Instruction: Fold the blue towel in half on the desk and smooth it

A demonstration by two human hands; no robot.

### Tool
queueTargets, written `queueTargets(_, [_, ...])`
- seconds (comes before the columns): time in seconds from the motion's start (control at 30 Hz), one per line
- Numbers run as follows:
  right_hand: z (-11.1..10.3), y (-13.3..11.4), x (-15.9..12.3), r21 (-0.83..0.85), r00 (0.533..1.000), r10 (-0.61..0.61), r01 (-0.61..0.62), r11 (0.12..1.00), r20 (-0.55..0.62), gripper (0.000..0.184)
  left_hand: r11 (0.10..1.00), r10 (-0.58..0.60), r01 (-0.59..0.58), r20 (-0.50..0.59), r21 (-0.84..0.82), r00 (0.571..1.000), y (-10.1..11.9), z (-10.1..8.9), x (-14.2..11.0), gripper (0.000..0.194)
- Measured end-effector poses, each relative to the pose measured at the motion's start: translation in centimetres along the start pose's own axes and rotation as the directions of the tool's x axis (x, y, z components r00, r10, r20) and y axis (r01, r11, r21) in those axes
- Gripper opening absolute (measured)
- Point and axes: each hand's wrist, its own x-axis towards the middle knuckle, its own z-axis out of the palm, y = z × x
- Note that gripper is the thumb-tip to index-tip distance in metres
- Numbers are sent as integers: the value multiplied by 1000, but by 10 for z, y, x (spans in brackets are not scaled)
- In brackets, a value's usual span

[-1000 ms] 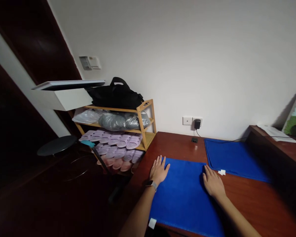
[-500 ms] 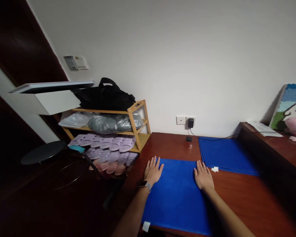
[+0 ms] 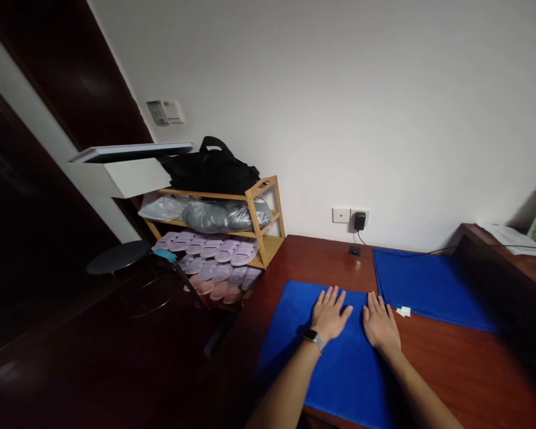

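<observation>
A blue cloth [image 3: 348, 381] lies flat on the reddish-brown wooden table [image 3: 446, 363], near its front edge. My left hand [image 3: 330, 316] rests palm down on the cloth's upper middle, fingers spread; a watch [image 3: 313, 338] is on that wrist. At the cloth's right edge my right hand [image 3: 381, 322] lies flat, its fingers stretched forward. Neither hand grips anything. Farther right, a folded blue cloth [image 3: 429, 286] with white tags [image 3: 403, 311] lies against the wall side of the table.
Left of the table stands a wooden rack [image 3: 268, 244] holding a black bag [image 3: 214, 170], plastic-wrapped bundles [image 3: 223, 215] and several lilac clogs [image 3: 223, 250]. A round stool [image 3: 118, 257] is at the left. A black plug [image 3: 360, 221] sits in the wall socket, its cord running right. A raised ledge [image 3: 467, 238] borders the right.
My left hand has moved right, from the cloth's left edge to its upper middle. The right hand remains at the right edge. The view has turned left.
</observation>
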Motion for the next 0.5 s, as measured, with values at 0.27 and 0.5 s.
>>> queueTargets(0.27, [3,0,3,20,1000,19,-19,1000,7,67,957,-245,246,-28,154,969,-122,-41,-21,68])
queueTargets(0.5, [-4,-2,0,-6,1000,25,-25,1000,13,66,959,-263,257,43,117,964,-134,-53,-16,66])
